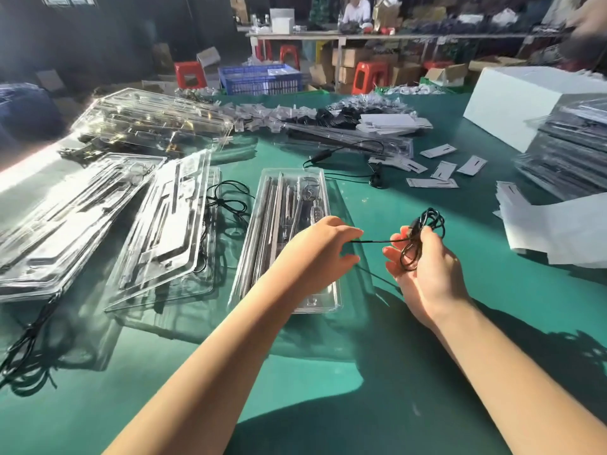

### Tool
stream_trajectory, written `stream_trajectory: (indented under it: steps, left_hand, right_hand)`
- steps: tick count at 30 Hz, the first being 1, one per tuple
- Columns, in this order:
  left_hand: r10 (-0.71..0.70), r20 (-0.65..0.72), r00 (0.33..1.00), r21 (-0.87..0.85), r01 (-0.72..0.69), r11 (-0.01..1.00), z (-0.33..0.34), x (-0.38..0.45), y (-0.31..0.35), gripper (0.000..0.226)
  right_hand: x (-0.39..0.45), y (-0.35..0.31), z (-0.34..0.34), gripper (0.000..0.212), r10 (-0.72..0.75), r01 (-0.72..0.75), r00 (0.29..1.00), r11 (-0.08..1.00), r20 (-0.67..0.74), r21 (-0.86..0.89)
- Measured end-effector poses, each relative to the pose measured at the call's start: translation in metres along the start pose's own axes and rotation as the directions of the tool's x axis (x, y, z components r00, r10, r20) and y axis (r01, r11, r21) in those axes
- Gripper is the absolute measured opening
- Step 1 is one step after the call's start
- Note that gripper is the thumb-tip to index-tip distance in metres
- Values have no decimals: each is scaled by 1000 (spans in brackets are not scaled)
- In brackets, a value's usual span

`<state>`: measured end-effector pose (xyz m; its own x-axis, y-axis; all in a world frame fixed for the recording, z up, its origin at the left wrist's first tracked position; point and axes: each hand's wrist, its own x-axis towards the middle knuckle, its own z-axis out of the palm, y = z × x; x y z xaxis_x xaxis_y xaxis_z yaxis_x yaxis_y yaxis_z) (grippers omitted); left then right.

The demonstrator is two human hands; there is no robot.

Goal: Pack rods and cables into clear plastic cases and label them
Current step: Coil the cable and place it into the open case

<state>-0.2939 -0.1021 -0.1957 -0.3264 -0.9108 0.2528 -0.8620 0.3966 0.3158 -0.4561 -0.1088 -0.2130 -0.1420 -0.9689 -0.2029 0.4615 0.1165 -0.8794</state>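
A clear plastic case (289, 198) lies open on the green table in front of me, with metal rods (262, 224) along its left side. My left hand (320, 251) hovers over the case's near half and pinches a taut stretch of thin black cable (415, 244). My right hand (423, 267) holds the coiled loops of that same cable, just right of the case. Part of the cable hangs down below both hands.
Packed clear cases (164, 224) lie in rows at the left, more are stacked at the back left and right. Another black cable (345, 152) and loose white labels (443, 169) lie beyond. White paper sheets (558, 224) and a white box (512, 100) sit right.
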Motion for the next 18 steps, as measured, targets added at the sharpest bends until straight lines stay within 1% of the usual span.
stream_trajectory:
  steps: [2,3,6,9,11,13,14,15,16,18]
  left_hand:
    - [-40,-87,995,-19,39,999,6,1,2,28]
    - [-55,-135,989,-45,50,998,10,1,2,22]
    - [-104,-242,965,-180,61,982,13,-1,-1,12]
    - [-120,-251,960,-236,60,970,16,-4,-4,9]
    - [-158,-250,955,-281,84,956,19,-4,-6,18]
    - [-205,-232,951,-348,116,930,19,-6,-5,43]
    - [-183,-224,957,-343,99,934,19,-6,-6,57]
    - [-142,-216,966,-301,73,951,19,-6,-6,68]
    - [-104,-202,974,-239,54,969,18,-7,-7,70]
    - [-51,-182,982,-106,32,994,17,-7,-6,55]
  right_hand:
    - [-3,-3,0,33,42,-45,997,998,60,48]
    - [-5,-4,1,33,55,-59,994,998,91,34]
    - [-8,-6,3,33,118,-99,979,988,164,-121]
    - [-10,-4,6,31,232,-158,951,934,206,-321]
    - [-7,-4,11,29,291,-167,935,867,205,-470]
    - [-3,-7,17,29,350,-172,919,774,184,-609]
    - [-1,-9,20,30,381,-177,909,719,168,-672]
    - [1,-12,23,32,408,-176,901,658,150,-732]
    - [4,-14,26,34,430,-166,893,592,135,-789]
    - [8,-18,30,37,467,-136,877,470,115,-872]
